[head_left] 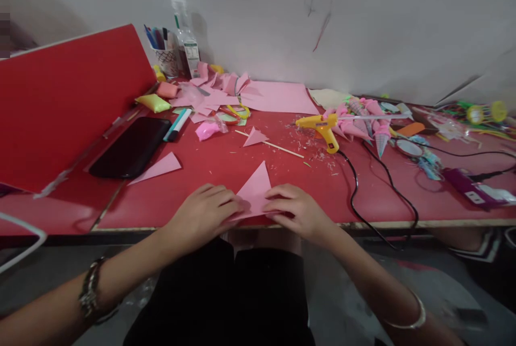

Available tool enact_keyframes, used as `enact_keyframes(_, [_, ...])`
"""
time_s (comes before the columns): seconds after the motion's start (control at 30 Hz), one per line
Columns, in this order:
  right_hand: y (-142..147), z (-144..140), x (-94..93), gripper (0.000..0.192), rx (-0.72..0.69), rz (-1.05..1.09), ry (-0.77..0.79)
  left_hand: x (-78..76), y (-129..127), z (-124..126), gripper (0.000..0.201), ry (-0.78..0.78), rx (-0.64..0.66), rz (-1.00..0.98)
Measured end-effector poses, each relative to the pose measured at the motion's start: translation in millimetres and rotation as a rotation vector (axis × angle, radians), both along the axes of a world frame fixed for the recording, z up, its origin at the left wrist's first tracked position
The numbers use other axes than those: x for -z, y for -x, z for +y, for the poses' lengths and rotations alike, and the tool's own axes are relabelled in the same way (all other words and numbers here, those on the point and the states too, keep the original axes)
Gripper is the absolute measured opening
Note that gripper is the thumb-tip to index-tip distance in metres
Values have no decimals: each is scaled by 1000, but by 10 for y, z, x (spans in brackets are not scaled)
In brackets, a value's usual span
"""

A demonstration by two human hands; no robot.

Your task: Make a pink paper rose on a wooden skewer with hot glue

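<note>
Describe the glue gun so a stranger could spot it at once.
Start at the red table and look right of centre, beyond both hands. The yellow glue gun lies there beside a heap of pink paper cones. It alone is yellow with a black cord trailing off the table's front edge.

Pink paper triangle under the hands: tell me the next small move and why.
Probably roll one lower corner inward. Both the left hand and right hand press the pink paper triangle flat at the table edge, and finished paper cones lie beside the glue gun.
</note>
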State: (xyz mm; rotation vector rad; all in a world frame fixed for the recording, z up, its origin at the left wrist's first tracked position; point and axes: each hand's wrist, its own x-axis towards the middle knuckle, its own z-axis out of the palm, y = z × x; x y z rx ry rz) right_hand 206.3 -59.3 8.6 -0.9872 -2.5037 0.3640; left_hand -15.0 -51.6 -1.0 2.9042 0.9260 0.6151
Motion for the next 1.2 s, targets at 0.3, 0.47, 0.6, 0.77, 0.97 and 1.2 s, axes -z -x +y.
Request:
enact_keyframes(0.3, [114,127,7,22,172,49,119,11,-19,23,42,12,-192,-44])
enact_keyframes(0.47, [131,141,18,30,251,-61,159,8,-26,28,49,2,-309,11])
enact_keyframes(0.6, [160,130,29,38,269,-146,67,18,-14,31,46,38,-339,51])
enact_keyframes(0.77, [180,116,45,40,266,-181,11,62,43,49,35,173,-339,25])
enact_keyframes(0.97, [200,111,65,32,280,-254,-26,20,148,91,45,8,-43,105])
enact_keyframes(1.2, [230,107,32,28,275,-313,-42,-100,122,100,44,50,131,252])
